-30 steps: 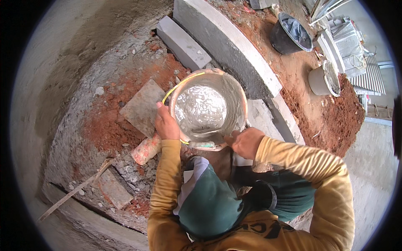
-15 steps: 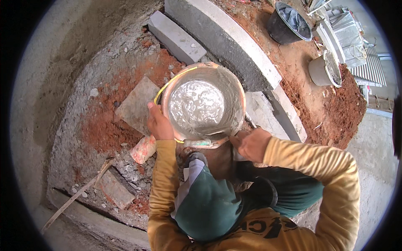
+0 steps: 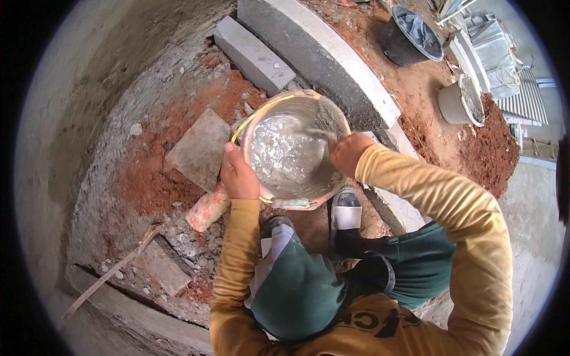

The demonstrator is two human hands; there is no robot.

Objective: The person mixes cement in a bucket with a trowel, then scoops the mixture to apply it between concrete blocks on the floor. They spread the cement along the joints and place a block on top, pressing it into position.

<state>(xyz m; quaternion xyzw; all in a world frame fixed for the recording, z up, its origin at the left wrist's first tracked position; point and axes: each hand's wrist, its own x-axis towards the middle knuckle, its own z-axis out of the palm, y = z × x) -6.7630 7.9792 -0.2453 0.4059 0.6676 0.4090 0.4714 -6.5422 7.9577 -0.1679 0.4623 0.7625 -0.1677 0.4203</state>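
Note:
A round bucket (image 3: 309,199) of wet grey mix (image 3: 279,148) sits between my feet and the concrete blocks, its yellow handle (image 3: 256,114) lying along the left side. My left hand (image 3: 237,175) grips the bucket's left rim. My right hand (image 3: 350,151) is closed on a tool whose blurred blade (image 3: 322,127) is inside the bucket at the right, in the mix. Left of the bucket lie a flat dirty slab (image 3: 196,148) and a red-speckled cylinder (image 3: 203,213).
A long concrete block (image 3: 314,38) and a smaller one (image 3: 252,53) lie behind the bucket. A black bucket (image 3: 404,47) and a grey bucket (image 3: 451,104) stand upper right. A wall (image 3: 65,118) rises at left. A wooden strip (image 3: 107,276) lies lower left.
My right hand has risen from the bucket's lower right rim to its right side, moving the tool up inside. The bucket and left hand shifted slightly right since half a second ago.

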